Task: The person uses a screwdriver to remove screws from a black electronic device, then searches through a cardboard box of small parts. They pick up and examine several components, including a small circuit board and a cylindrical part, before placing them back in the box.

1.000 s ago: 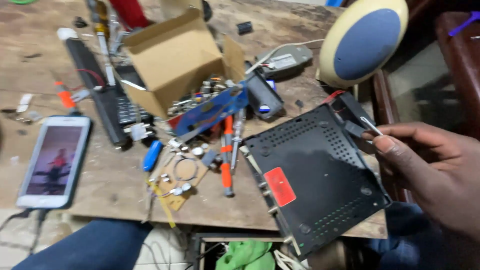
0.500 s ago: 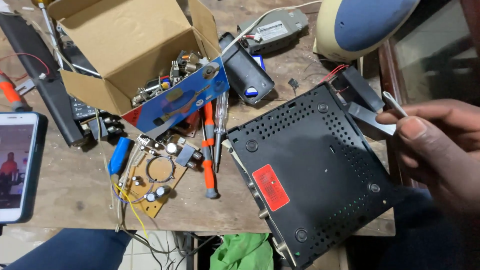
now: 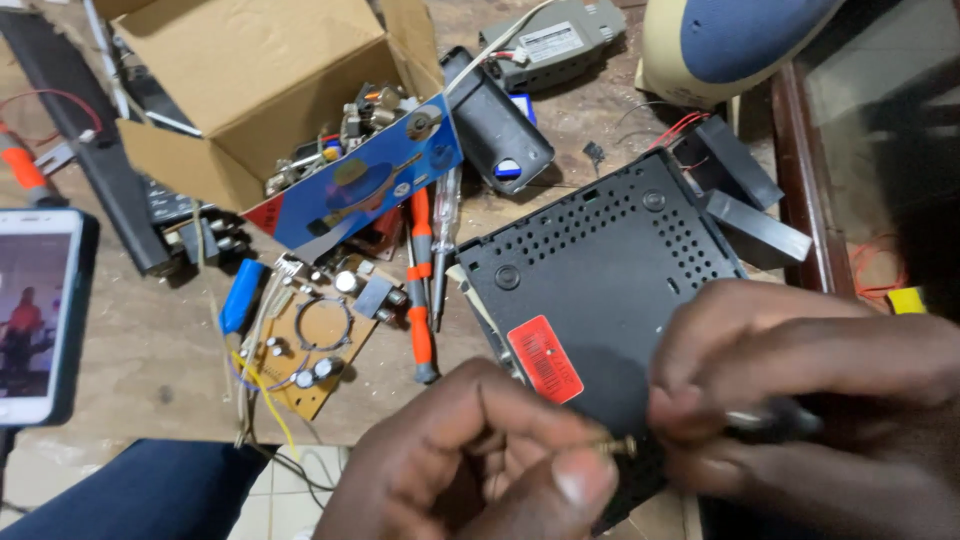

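A black perforated device case (image 3: 600, 270) with a red label (image 3: 545, 358) lies upside down on the wooden table (image 3: 150, 350). My left hand (image 3: 480, 460) pinches a small brass screw (image 3: 618, 447) between thumb and fingers just in front of the case. My right hand (image 3: 800, 380) holds a slim dark tool whose tip (image 3: 745, 420) meets the screw; most of the tool is hidden by the fingers.
An open cardboard box (image 3: 250, 80) of electronic parts, a blue card (image 3: 360, 190), orange-handled screwdrivers (image 3: 420, 290), a brown circuit board (image 3: 310, 345), a phone (image 3: 35, 310) with a lit screen, and a blue-and-cream speaker (image 3: 730, 45) crowd the table. My knee (image 3: 150, 490) shows below.
My left hand has come into view holding the screw. My right hand moved down from the case's right side to meet it. The view shifted closer and leftward over the case.
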